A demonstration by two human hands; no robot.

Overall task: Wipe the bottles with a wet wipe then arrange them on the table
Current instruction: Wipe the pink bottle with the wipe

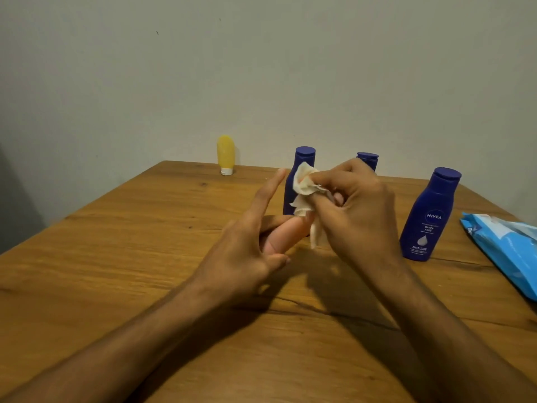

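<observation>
Grainy wooden table [145, 257], glossy plastic bottle [427, 216]

We read "NIVEA", "Body Milk" and "5in1" on the front of the blue lotion bottle [429, 212] at right; the print on the blue wipes pack [505, 251] escapes us.

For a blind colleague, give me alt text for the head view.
The right hand pinches a crumpled wipe beside the open left hand, above a wooden table. Behind stand three blue bottles and a yellow tube; a blue wipe pack lies right.

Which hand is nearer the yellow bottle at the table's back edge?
Left. The left hand lies front-right of the yellow bottle; the right hand, pinching the wipe, lies farther right.
</observation>
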